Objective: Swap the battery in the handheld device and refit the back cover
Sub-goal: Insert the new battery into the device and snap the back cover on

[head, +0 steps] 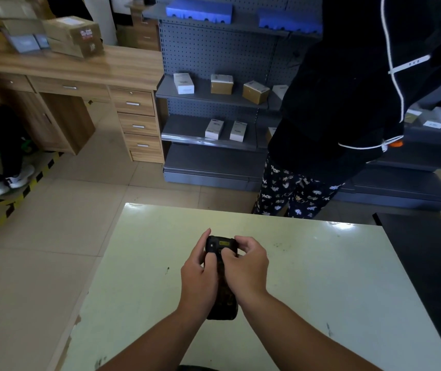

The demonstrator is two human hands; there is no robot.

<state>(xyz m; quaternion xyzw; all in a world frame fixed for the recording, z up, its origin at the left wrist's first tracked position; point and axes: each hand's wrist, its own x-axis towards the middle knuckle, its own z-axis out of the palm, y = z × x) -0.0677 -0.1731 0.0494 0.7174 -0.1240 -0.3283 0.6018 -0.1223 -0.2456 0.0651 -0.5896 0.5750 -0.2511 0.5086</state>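
A black handheld device (221, 245) with a yellow label near its far end is held over the pale green table (321, 277), its back side facing up. My left hand (198, 274) grips its left edge, fingers stretched along the side. My right hand (244, 266) wraps the right side, thumb and fingertips pressing on the upper back. Both hands hide most of the device's middle. I see no loose battery or separate cover on the table.
A person in a dark top and patterned trousers (294, 194) stands just beyond the table's far edge. Grey shelving (214, 103) with small boxes stands behind. A wooden desk (80, 70) is at far left, and a dark surface (433, 263) adjoins the table's right.
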